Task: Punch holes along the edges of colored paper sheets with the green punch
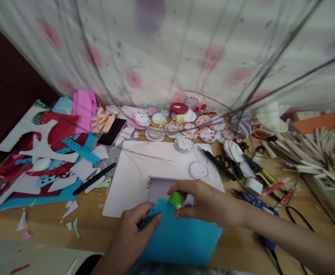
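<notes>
My left hand (pixel 139 225) grips the left edge of a blue paper sheet (pixel 193 236), thumb on top. A row of small holes runs along the dark, folded-looking edge beside its fingers. My right hand (pixel 196 198) closes its thumb and fingers round a small bright-green craft punch (pixel 176 199) with a whitish underside. The punch sits at the sheet's upper edge; whether the paper is inside its slot I cannot tell. Behind both hands lies a white sheet (pixel 156 156) with a shallow pale box (pixel 158 187) on it, partly hidden.
Paper scraps (pixel 47 145), a black phone (pixel 111 131) and a black pen (pixel 94 178) lie left. Several decorated paper discs (pixel 184 143) line the back. Right are scissors (pixel 225 160), pliers (pixel 266 175), a blue glue gun (pixel 259 202) with a cable, and wooden sticks (pixel 316 152).
</notes>
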The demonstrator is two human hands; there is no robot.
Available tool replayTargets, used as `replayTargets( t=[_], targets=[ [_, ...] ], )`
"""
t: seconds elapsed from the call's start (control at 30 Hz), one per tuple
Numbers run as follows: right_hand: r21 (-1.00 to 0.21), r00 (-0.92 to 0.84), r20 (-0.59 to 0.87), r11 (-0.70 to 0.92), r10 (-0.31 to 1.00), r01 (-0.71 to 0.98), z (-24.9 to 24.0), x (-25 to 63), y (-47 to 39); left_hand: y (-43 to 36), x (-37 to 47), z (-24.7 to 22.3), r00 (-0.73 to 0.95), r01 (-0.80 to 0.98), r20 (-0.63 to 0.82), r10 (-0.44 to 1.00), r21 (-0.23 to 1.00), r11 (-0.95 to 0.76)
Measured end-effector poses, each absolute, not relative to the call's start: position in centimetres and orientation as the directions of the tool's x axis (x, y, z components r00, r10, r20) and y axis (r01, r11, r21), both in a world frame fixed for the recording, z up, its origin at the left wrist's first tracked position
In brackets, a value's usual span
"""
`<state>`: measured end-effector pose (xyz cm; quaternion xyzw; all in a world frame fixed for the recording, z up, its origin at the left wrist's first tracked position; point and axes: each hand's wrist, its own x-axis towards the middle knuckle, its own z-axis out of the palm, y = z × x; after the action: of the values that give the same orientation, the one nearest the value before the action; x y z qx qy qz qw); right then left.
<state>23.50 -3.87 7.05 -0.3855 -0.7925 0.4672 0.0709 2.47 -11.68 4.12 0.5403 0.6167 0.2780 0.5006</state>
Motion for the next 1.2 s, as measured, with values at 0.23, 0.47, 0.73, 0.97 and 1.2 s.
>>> replayTargets(
  t=[0.23,0.47,0.73,0.97,1.2],
  targets=[
    [-0.772,-0.742,-0.217,0.354,0.634,0.528,7.4,22.6,-4.0,-11.7,2.8,3.8,0.135,0.411,-0.332,0.934,0.876,0.252],
    [-0.833,-0.697,-0.302,0.176,0.650,0.525,7.6,22.2,-3.6,-12.2,2.9,3.5,0.076,0.314,-0.357,0.931,0.895,0.318],
    [-0.754,-0.743,-0.160,0.405,0.650,0.517,8.1,22.0,-3.9,-12.5,3.6,2.8,0.023,0.233,-0.359,0.933,0.909,0.345],
    [-0.625,-0.766,-0.171,0.533,0.619,0.570,8.3,21.4,-3.8,-12.1,2.9,3.5,0.122,0.211,-0.347,0.930,0.925,0.317],
    [-0.568,-0.780,-0.180,0.584,0.600,0.580,8.2,21.0,-3.9,-9.9,3.4,4.6,0.212,0.416,-0.270,0.939,0.895,0.164]
  ],
)
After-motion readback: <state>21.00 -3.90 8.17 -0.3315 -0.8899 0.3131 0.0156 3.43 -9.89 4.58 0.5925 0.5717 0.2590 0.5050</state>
